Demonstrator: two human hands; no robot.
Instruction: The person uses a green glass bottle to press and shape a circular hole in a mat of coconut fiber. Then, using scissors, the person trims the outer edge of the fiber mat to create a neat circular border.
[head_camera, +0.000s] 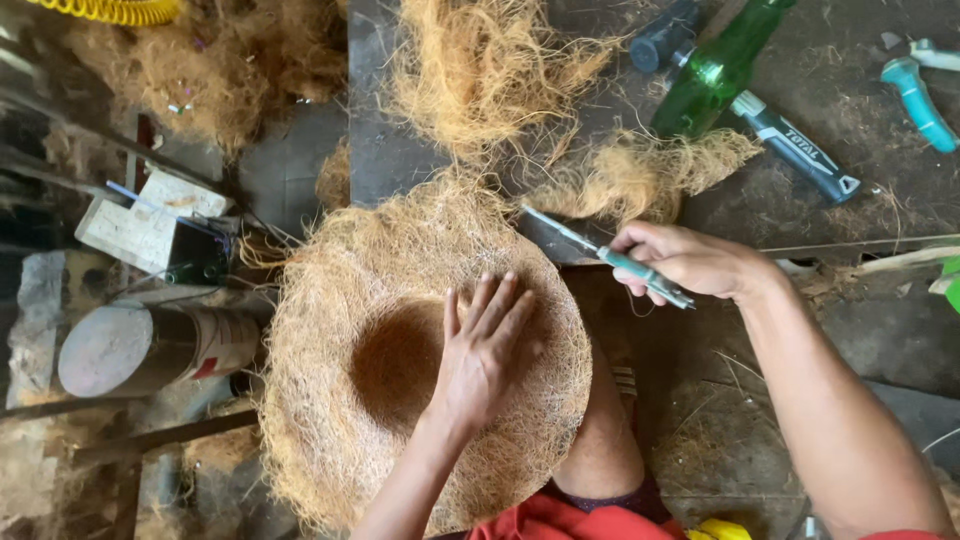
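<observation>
A wide hat-shaped form of brown coconut fibre (370, 300) lies on my lap, crown opening facing up. My left hand (485, 345) rests flat on its brim, fingers spread, just right of the hollow. My right hand (685, 262) grips a pair of scissors with teal handles (600, 252); their blades point left and touch the upper right edge of the brim.
Loose fibre heaps (480, 60) lie on the dark workbench (850, 170). A green glass bottle (720, 65), a utility knife (800, 150) and teal-handled pliers (915, 95) sit at upper right. A round tin (150, 345) and white blocks (140, 220) are at left.
</observation>
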